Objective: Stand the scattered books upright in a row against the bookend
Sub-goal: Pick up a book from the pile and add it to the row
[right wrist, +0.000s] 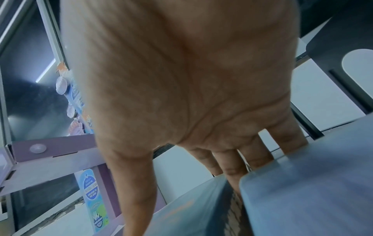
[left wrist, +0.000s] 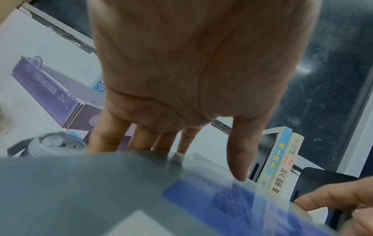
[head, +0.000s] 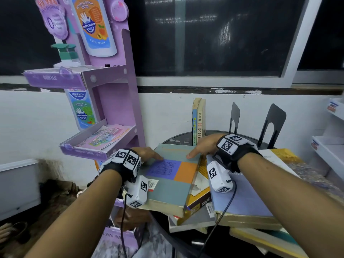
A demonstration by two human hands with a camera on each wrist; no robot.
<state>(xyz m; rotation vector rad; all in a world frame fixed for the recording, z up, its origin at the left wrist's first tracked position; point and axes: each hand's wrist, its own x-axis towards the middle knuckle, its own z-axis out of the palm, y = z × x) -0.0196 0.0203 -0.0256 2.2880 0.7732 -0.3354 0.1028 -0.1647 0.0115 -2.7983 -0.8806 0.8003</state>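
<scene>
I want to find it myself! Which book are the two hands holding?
Find the round black table under the window. The heap of flat books lies at its front, and both hands grip the top one, the grey-green book. Only its cover has a purple and an orange block.

Bottle graphic [head: 96,25], top of purple display stand: "CUTIE PEACH" is read at the base; "DERMATOLOGICALLY TESTED" above it is only partly legible.
Upper shelf lip [head: 50,78]: "GENTLE" is read, blurred.
Lower bottle graphic [head: 81,107]: "KIDS HEAD TO TOE WASH" is read on a blue oval.
Lower shelf lip [head: 84,152]: "PROTECTION" is read.
Blue spine [left wrist: 274,158], upright book: 放生問答 is printed in yellow.
Cream spine [left wrist: 287,162], upright book beside it: 李嘉誠 is printed at the top, 做人 做事 lower down.
Grey book [head: 167,175]: a barcode is carried; the text on the purple panel is too small to be read.
</scene>
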